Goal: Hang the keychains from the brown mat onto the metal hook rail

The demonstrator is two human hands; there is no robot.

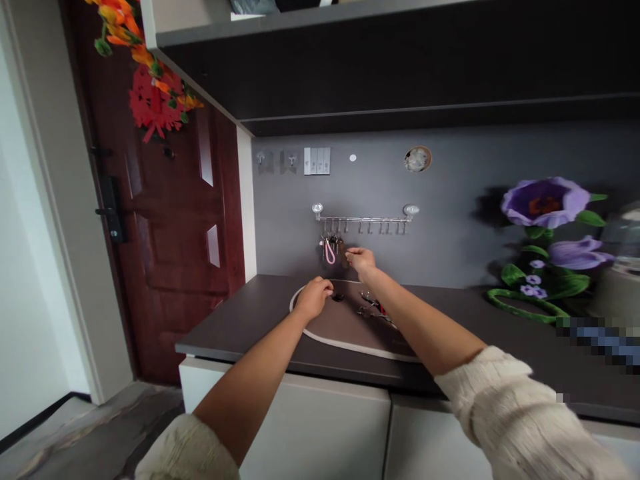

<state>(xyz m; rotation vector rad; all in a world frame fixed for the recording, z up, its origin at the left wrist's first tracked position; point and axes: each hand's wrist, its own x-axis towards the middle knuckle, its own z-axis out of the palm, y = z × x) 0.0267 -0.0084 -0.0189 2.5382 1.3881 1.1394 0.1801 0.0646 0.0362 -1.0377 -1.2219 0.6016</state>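
My right hand (pixel 361 260) is raised to the wall, thumb and fingers pinched together beside a brown tag-like piece (pixel 343 253). What lies between its fingertips is too small to make out. Several keys (pixel 334 244) and a pink loop strap (pixel 329 252) hang just left of it from a clear hook rail (pixel 363 219). Over the left part of a brown mat (pixel 345 330), my left hand (pixel 315 298) has its fingers curled closed. A small dark object (pixel 338 297) lies by its fingertips. More keys (pixel 370 309), with something red among them, rest on the mat under my right forearm.
Purple fabric flowers (pixel 545 203) stand on the dark counter (pixel 225 320) at right. A dark shelf (pixel 400 73) overhangs the work area. White cabinet doors (pixel 330 420) are below, and a dark red door (pixel 180 253) is at left.
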